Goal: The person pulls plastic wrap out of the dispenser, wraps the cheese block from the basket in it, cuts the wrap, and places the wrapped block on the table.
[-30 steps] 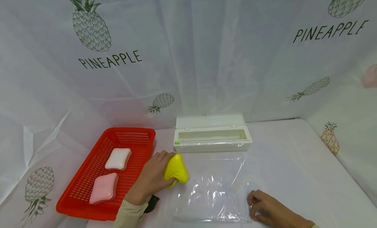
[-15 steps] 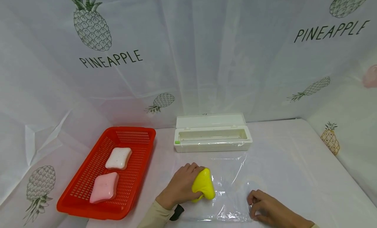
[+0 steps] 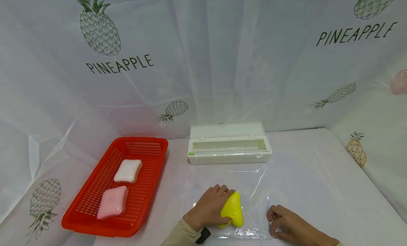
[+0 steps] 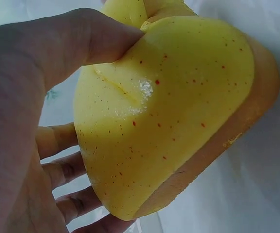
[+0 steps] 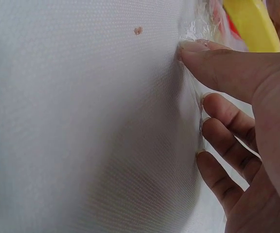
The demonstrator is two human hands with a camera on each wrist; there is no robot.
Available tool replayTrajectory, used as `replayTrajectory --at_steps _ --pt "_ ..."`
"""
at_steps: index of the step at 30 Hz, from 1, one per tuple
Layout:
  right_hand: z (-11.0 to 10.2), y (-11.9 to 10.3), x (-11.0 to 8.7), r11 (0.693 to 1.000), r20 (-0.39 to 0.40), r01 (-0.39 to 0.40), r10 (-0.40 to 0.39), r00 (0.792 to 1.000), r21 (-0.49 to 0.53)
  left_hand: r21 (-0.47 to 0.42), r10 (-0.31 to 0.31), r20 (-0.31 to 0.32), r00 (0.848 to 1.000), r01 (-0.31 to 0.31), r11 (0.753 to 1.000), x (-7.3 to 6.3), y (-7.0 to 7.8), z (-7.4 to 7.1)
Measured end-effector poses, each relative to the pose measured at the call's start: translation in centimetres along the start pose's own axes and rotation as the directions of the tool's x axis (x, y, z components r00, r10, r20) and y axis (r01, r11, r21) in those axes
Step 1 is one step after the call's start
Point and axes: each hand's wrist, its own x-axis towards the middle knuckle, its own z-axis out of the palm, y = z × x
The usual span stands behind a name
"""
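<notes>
My left hand (image 3: 210, 208) grips a soft yellow block (image 3: 234, 210), toast-slice shaped, with red specks and a brownish edge. In the left wrist view, the thumb dents the block's yellow face (image 4: 169, 107) and the fingers lie along its other side. Both are over a sheet of clear cling film (image 3: 235, 179), which runs forward from a white film dispenser box (image 3: 229, 158). At the film's near right corner, my right hand (image 3: 292, 223) pinches its edge; the right wrist view shows the film (image 5: 198, 31) at the thumb tip. Whether the block touches the film, I cannot tell.
A red perforated basket (image 3: 152, 189) stands at the left, holding a white block (image 3: 128, 170) and a pink block (image 3: 112, 202) of similar shape. The dispenser's lid (image 3: 227, 130) is raised against the curtain (image 3: 222, 62) behind. White cloth (image 3: 318, 175) covers the table.
My left hand has carried the yellow block from beside the basket rightward and nearer to me, over the film. The right hand has stayed in place at the film's corner.
</notes>
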Motion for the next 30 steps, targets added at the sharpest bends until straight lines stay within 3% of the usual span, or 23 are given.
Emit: replayTrajectory --at_steps 9,20,26,30 --pt "-0.2 -0.3 0.1 0.997 0.035 -0.076 0.075 0.997 0.01 0.064 0.012 0.03 0.999 -0.014 0.998 0.5 0.5 1.3" --pt "-0.3 -0.3 0.0 0.997 0.035 -0.078 0.077 0.996 0.016 -0.052 -0.03 0.121 0.992 0.037 0.998 0.2 0.3 2.4" --pt "-0.2 -0.4 -0.1 0.995 0.042 -0.095 0.094 0.995 0.024 -0.239 -0.141 0.12 0.983 0.167 0.957 -2.2 -1.0 2.2" --pt "-0.1 -0.5 -0.3 0.996 0.034 -0.091 0.09 0.995 0.011 -0.267 -0.229 0.134 0.964 0.258 0.928 -4.9 -2.3 2.1"
